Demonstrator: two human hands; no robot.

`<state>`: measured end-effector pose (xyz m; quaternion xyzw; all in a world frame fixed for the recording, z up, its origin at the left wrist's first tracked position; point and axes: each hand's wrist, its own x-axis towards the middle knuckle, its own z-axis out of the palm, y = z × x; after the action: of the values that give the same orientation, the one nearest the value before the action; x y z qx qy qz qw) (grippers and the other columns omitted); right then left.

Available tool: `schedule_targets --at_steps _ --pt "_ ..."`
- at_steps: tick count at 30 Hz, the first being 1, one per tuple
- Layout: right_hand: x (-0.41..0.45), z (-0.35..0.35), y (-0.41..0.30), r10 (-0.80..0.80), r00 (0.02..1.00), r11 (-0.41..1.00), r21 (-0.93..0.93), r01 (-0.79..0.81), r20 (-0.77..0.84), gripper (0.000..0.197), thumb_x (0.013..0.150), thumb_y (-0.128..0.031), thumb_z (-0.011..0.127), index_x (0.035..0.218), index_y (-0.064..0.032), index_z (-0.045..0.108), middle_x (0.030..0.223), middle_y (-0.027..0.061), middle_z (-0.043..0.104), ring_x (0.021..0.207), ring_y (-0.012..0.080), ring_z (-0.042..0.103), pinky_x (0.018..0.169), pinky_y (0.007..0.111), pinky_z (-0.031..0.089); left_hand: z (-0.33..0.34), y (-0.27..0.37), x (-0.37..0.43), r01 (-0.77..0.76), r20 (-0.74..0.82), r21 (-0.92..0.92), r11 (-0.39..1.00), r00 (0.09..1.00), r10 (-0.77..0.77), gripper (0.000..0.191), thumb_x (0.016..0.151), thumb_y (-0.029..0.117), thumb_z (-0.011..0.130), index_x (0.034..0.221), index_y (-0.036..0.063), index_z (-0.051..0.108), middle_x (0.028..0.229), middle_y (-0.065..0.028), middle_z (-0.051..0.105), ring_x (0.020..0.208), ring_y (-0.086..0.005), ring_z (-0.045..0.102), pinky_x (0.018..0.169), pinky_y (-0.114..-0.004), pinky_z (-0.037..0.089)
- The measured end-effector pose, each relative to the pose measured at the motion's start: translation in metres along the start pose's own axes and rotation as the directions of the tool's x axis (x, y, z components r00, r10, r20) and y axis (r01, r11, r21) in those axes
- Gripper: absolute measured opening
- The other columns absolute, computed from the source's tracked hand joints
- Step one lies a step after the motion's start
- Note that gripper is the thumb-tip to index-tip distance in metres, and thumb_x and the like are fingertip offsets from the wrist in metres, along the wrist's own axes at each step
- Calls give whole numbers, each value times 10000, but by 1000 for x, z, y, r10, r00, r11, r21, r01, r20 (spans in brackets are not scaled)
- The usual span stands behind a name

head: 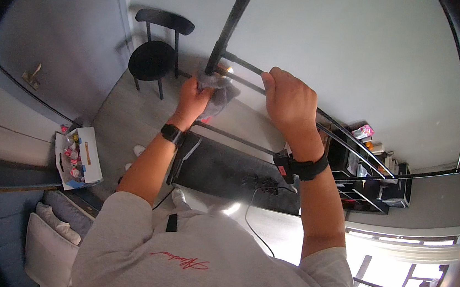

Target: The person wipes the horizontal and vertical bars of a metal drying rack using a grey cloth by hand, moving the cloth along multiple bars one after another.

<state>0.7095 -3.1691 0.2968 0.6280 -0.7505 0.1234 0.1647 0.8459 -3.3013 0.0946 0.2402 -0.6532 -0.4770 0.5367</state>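
My left hand (190, 102) holds a grey cloth (219, 101) against the lower visible part of a black metal post (232, 23). The cloth partly wraps the post, and its fingers are partly hidden by it. My right hand (294, 102) is closed over a black metal rail (244, 63) that runs from the post towards the right. A second, thinner rail (246, 83) runs just below, passing behind that hand. Further down, another dark crossbar (234, 137) spans between my forearms.
A black chair (152, 61) stands by the wall at upper left. An open cardboard box (94, 155) with plastic bottles is at left. Below my arms lies a long dark surface (219, 167) with a cable (253, 212). Black shelves (340, 145) hold assorted items at right.
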Motion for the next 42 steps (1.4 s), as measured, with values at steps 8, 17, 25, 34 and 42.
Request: schedule_targets --at_steps 8,17,25,34,42 --pt "-12 -3 4 18 1000 1000 1 -18 -9 325 987 -339 514 812 -80 607 750 100 651 695 333 653 588 441 519 -14 -86 -75 366 190 267 891 887 -421 258 858 145 697 1065 -4 654 1004 -147 717 948 -291 687 806 -400 520" --pt "-16 -4 12 74 997 997 -25 -73 35 362 995 -386 479 850 -92 633 780 95 669 741 325 666 622 445 530 -9 -82 -73 339 288 269 902 865 -411 284 856 127 698 1109 2 662 1026 -124 717 956 -182 673 807 -337 513" --pt "-23 5 16 -93 970 989 90 116 -226 273 918 -372 594 935 -106 651 930 70 664 914 273 647 758 423 517 -43 -76 -110 596 -5 -106 796 800 -600 308 846 105 726 1127 12 642 1116 -82 687 966 -169 650 830 -291 497" --pt "-155 79 11 67 988 685 726 56 -139 188 863 -69 652 1044 -18 647 1020 158 659 939 304 640 826 358 505 -83 -28 -195 425 129 -824 374 785 -607 598 973 440 465 1399 20 482 1412 -151 513 1315 -335 462 1066 -500 412" --pt "-312 161 -15 -176 573 -588 382 -713 800 569 996 -416 539 1426 -60 428 1307 143 562 1186 282 556 995 421 457 -39 -26 -245 740 585 -672 -28 507 -633 656 964 517 472 1404 31 475 1402 -127 529 1293 -302 488 1070 -465 414"
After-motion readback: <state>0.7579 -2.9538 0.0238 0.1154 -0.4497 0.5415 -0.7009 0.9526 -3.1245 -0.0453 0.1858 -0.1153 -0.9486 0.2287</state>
